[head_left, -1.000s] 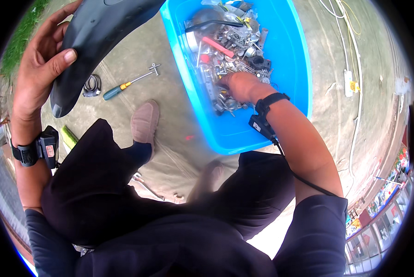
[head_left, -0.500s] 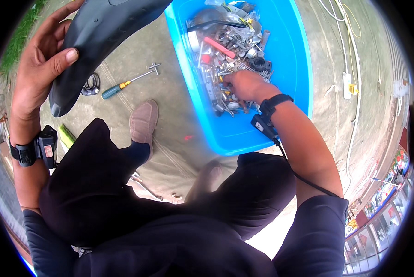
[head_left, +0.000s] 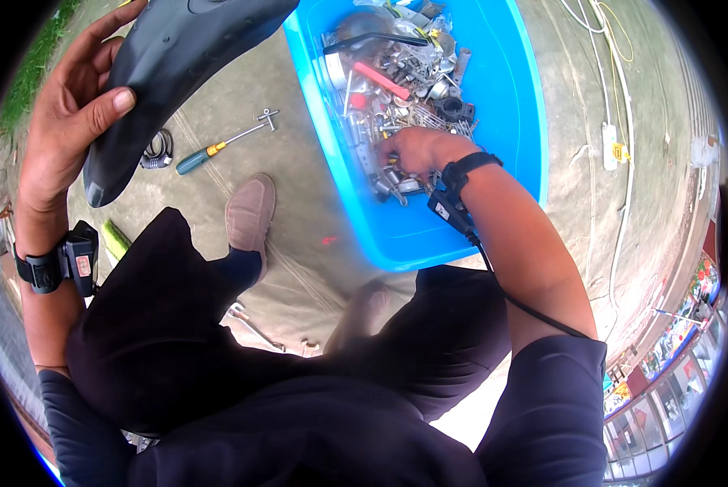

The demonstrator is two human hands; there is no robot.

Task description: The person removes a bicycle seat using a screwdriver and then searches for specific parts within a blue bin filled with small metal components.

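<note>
At the upper left my left hand (head_left: 76, 114) grips a long black curved plastic part (head_left: 169, 77), shaped like a mudguard. The thumb presses on its near face, and its far end runs out of view. My right hand (head_left: 425, 151) is down in a blue plastic tub (head_left: 506, 195), its fingers curled into a heap of metal hardware (head_left: 404, 109). What those fingertips hold, if anything, is hidden. Bolts, brackets and small fittings surround the hand. A red bar-shaped piece (head_left: 382, 80) and a black ring-like clamp (head_left: 453, 109) lie just beyond it.
A screwdriver with a green and yellow handle (head_left: 203, 157) lies on the ground cloth beside a coiled black cable (head_left: 158, 151). Near my feet is a metal wrench (head_left: 254, 326). White cables (head_left: 623, 203) with a power strip (head_left: 609, 146) run along the right.
My right hand has shifted slightly left within the heap, its fingers still curled down. The tub sits a little further left in view. My left hand keeps its hold on the black part.
</note>
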